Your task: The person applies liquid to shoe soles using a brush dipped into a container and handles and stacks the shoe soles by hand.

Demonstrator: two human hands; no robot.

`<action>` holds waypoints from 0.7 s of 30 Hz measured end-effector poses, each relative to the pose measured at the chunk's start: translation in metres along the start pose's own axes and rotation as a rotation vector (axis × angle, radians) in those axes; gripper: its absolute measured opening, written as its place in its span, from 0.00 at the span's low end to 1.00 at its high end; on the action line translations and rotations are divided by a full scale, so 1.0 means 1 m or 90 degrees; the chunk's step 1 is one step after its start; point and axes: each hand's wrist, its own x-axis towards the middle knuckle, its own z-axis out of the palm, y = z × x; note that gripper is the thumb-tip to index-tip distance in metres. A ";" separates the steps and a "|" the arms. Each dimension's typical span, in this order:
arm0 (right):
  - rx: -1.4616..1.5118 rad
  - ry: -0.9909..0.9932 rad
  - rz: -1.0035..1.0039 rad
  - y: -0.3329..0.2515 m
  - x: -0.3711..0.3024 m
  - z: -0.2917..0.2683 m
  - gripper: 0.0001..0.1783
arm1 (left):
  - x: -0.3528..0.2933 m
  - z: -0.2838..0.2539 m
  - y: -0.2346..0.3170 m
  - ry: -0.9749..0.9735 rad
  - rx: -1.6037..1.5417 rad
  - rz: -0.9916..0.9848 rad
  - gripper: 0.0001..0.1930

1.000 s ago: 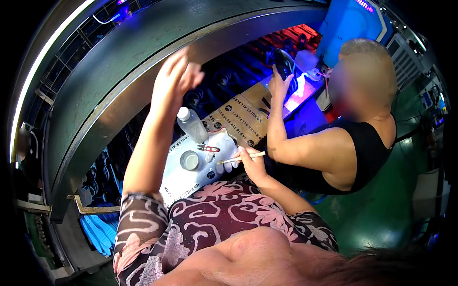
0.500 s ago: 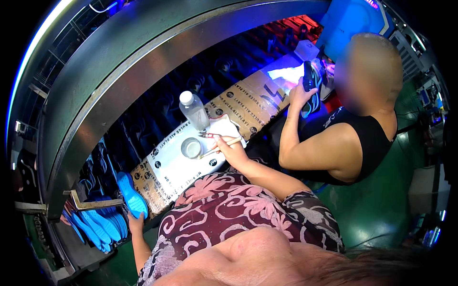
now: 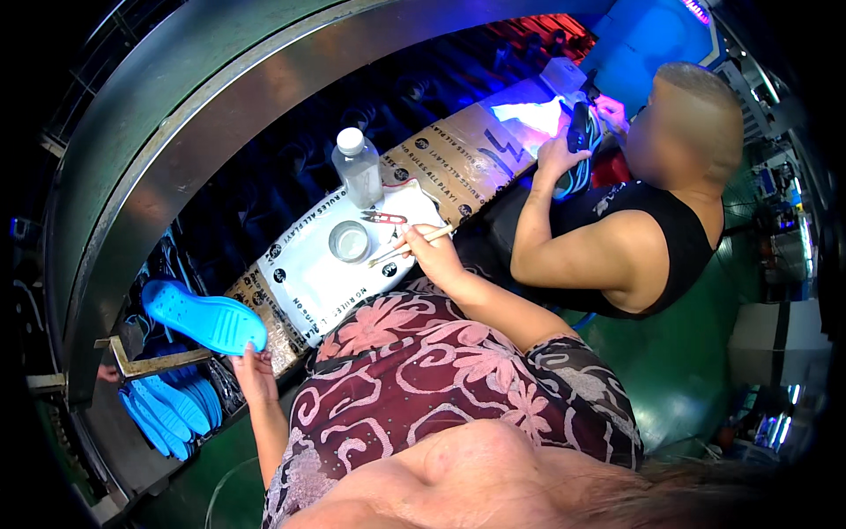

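Blue sole (image 3: 204, 317) in left hand (image 3: 253, 374), brush (image 3: 428, 241) in right hand (image 3: 434, 255).
Left fingers pinch one end of the sole, which is raised at the cardboard's (image 3: 282, 346) left end, near the stacked soles (image 3: 172, 413). Right fingers are closed around the brush; its tip is just beside the cup (image 3: 350, 241), contact with the white sheet (image 3: 308, 284) undetermined. Red snips (image 3: 385, 218) lie near the upright bottle (image 3: 359, 175). A co-worker (image 3: 674, 234) holds a shoe (image 3: 577, 132).

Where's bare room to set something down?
Free: white printed sheet between round clear cup and flat blue insole; brown cardboard right of sheet. Crowded: around cup, with clear white-capped bottle, red-handled snips, right hand and wooden brush.
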 end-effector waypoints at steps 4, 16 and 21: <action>-0.015 -0.027 0.005 -0.003 0.004 0.003 0.19 | -0.031 0.051 0.009 -0.005 0.369 0.057 0.20; -0.189 -0.131 -0.251 -0.061 0.008 0.029 0.18 | -0.007 0.151 0.000 -0.123 0.327 0.098 0.18; -0.239 -0.158 -0.320 -0.059 0.005 0.041 0.14 | -0.013 0.154 0.003 -0.118 0.357 0.060 0.18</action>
